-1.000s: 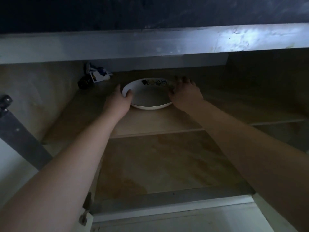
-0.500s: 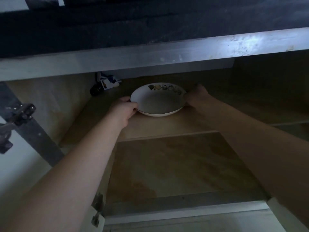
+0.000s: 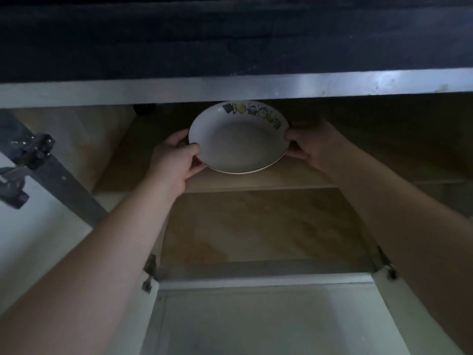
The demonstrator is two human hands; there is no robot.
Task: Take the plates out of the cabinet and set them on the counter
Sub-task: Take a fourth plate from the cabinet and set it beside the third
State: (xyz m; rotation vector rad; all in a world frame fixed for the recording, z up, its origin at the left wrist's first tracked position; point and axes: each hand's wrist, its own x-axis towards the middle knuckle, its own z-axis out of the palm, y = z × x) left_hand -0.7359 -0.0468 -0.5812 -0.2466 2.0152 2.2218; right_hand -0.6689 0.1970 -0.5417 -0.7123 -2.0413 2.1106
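Observation:
A white plate (image 3: 238, 139) with a coloured pattern along its far rim is lifted above the wooden cabinet shelf (image 3: 256, 179), tilted with its near edge lower. My left hand (image 3: 174, 160) grips its left rim, thumb on top and fingers underneath. My right hand (image 3: 312, 143) grips the right rim the same way. Both forearms reach in from the bottom corners of the view. The plate's far edge sits just under the cabinet's grey top rail (image 3: 230, 88).
The dark counter front (image 3: 230, 39) hangs over the cabinet opening. An open door with a metal hinge (image 3: 28, 155) stands at the left. A small dark object (image 3: 144, 108) lies at the shelf's back left. A lower wooden shelf (image 3: 268, 226) lies below.
The plate rested on the shelf with my hands at its sides; now both hands hold it lifted and drawn toward me. The view has tilted, hiding more of the shelf's back.

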